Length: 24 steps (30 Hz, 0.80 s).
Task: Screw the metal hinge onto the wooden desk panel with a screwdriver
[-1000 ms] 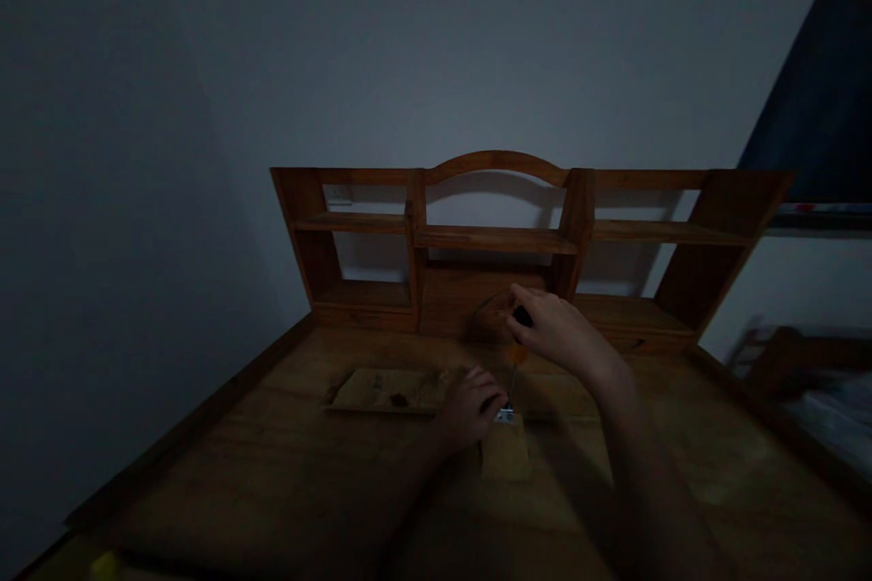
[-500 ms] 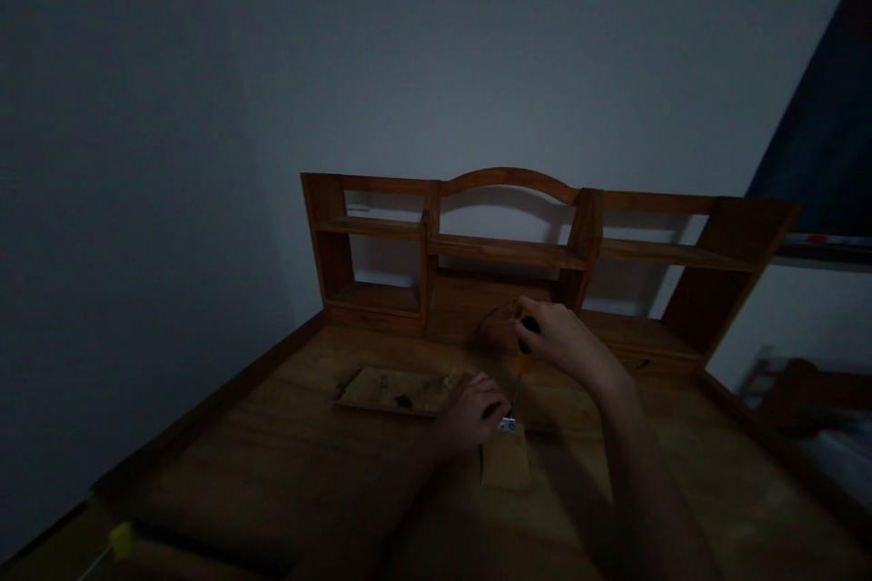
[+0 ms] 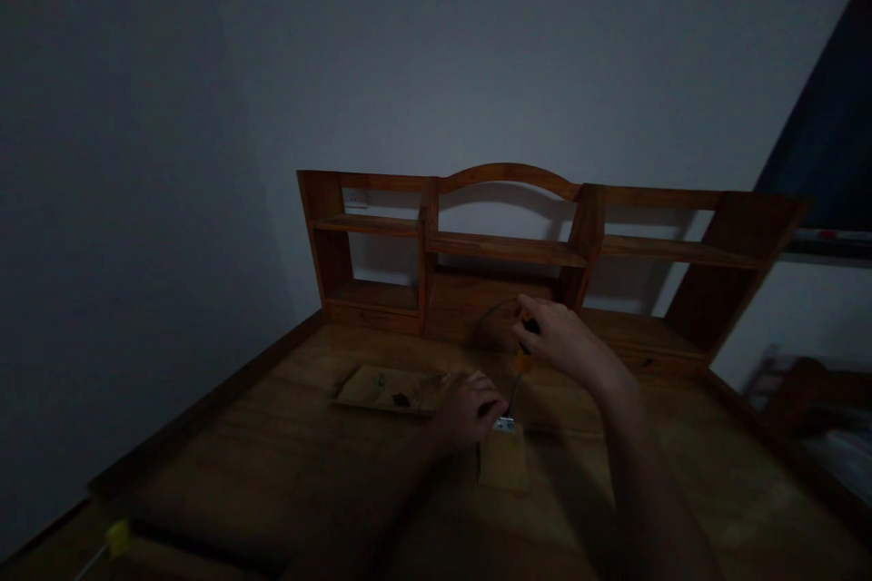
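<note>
My right hand point(image 3: 559, 338) is wrapped round the orange and black handle of a screwdriver point(image 3: 522, 361). Its thin shaft slants down to a small shiny metal bracket point(image 3: 504, 424), which has holes in it. The bracket lies at the far end of a light wooden block point(image 3: 502, 465) on the desk. My left hand point(image 3: 469, 410) is closed, with fingertips pinching at the left side of the bracket. A screw at the screwdriver's tip is too small and dark to make out.
Left of my hands lies a flat, light-brown piece point(image 3: 371, 388) with small dark things on it. A wooden shelf unit point(image 3: 504, 250) stands along the back of the desk point(image 3: 272, 436). A yellow object point(image 3: 118, 537) is at the lower left. The room is dim.
My hands keep their places at the bracket and the screwdriver's handle has turned slightly, showing more orange. The view has shifted a little.
</note>
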Motion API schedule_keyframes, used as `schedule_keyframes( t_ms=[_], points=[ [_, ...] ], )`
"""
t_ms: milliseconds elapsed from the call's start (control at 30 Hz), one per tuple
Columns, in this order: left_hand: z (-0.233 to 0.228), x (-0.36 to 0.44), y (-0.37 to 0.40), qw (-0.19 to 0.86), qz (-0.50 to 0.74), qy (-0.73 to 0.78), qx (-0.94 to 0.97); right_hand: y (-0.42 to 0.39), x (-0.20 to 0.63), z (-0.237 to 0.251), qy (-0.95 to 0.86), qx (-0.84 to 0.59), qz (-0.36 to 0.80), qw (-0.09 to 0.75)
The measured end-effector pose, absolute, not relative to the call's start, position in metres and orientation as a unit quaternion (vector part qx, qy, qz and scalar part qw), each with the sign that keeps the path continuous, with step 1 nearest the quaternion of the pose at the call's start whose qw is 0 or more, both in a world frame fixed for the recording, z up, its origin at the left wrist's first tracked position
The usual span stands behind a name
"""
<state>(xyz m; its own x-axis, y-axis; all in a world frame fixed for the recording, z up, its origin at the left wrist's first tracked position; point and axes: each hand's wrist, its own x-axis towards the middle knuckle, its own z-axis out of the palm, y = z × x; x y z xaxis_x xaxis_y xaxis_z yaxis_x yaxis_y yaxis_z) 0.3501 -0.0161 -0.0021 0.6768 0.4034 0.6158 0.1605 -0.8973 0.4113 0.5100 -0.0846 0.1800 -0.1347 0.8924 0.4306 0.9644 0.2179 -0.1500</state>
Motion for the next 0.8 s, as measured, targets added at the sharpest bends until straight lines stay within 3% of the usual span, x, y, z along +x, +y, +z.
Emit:
schedule_keyframes(
  t_ms=[533,800],
  points=[
    [0.001,0.343,-0.014,0.134,0.371,0.165,0.904,-0.081,0.516,0.181,-0.746,-0.620,-0.123,0.207],
    [0.003,0.341,-0.014,0.174,0.390,0.175,0.887,-0.085,0.519,0.184,-0.751,-0.622,-0.115,0.190]
  ],
)
